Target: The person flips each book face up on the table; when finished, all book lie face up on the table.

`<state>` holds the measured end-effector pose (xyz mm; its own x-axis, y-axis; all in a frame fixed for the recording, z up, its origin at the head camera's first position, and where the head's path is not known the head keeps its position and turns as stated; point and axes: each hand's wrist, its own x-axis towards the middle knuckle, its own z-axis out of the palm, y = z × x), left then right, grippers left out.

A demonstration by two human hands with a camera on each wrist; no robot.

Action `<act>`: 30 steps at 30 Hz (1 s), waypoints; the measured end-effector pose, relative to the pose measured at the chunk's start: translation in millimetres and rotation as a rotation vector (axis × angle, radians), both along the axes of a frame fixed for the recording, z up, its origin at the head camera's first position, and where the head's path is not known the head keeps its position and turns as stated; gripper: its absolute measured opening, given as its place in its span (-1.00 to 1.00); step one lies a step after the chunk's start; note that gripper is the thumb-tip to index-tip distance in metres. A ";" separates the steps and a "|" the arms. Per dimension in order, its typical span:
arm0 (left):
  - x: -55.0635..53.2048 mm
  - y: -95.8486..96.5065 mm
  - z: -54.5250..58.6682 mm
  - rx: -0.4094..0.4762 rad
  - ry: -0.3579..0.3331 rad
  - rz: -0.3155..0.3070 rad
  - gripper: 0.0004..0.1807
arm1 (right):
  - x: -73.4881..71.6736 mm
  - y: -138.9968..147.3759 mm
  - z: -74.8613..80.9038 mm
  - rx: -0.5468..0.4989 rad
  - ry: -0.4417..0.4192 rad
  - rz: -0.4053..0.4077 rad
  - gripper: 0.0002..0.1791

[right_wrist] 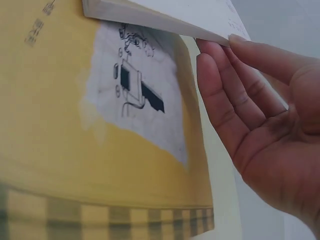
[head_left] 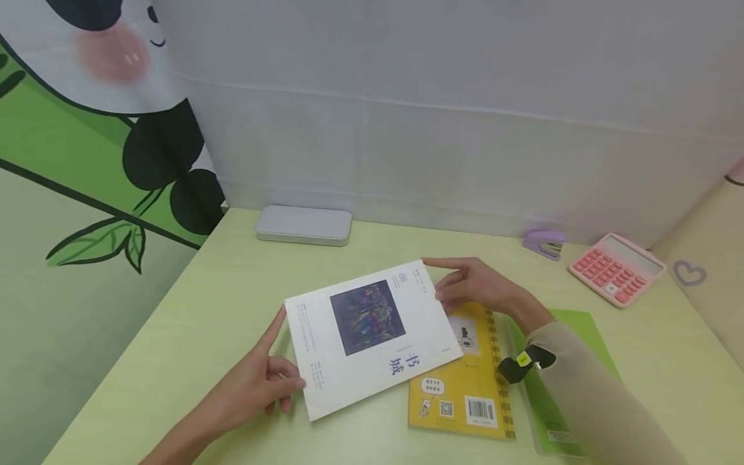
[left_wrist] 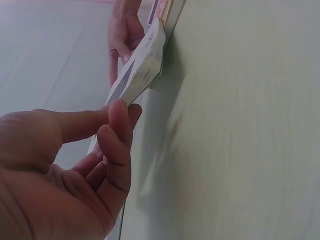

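Here you are, left hand and right hand pinching opposite ends of the white book between thumbs and curled fingers, presumably so neither end sags, raised well in from the table's back edge, partly over the yellow book

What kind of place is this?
Probably a study desk, at home or in a classroom: I see a pink calculator, a purple stapler and a white paperback book.
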<state>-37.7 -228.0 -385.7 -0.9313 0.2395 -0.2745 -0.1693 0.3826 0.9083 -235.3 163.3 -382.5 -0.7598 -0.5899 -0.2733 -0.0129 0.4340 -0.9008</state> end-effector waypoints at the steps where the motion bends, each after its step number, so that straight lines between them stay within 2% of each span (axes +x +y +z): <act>1: -0.9 -0.3 -1.0 -0.002 -0.001 -0.003 0.30 | -0.4 -0.1 -1.6 0.004 -0.004 -0.005 -0.22; 4: -3.8 -1.7 -4.0 -0.002 -0.006 -0.014 0.29 | -1.1 -1.0 -5.6 0.011 -0.016 -0.024 -0.22; 11: -6.6 -4.6 -11.1 -0.010 -0.045 -0.010 0.30 | -1.7 -6.0 -11.4 0.069 0.045 -0.009 -0.24; 14: -7.5 -5.0 -13.5 -0.007 -0.059 -0.008 0.31 | -1.8 -7.4 -13.1 0.080 0.037 -0.012 -0.25; 19: -10.6 -5.1 -15.8 0.008 -0.092 -0.005 0.34 | 1.5 -9.1 -13.1 0.097 0.023 -0.050 -0.34; 24: -11.5 -6.8 -19.8 0.030 -0.102 -0.033 0.33 | 5.7 -12.2 -13.7 0.107 0.030 -0.077 -0.42; 30: -14.8 -5.4 -18.7 0.004 -0.126 -0.049 0.35 | 7.1 -15.4 -14.2 0.143 0.051 -0.065 -0.46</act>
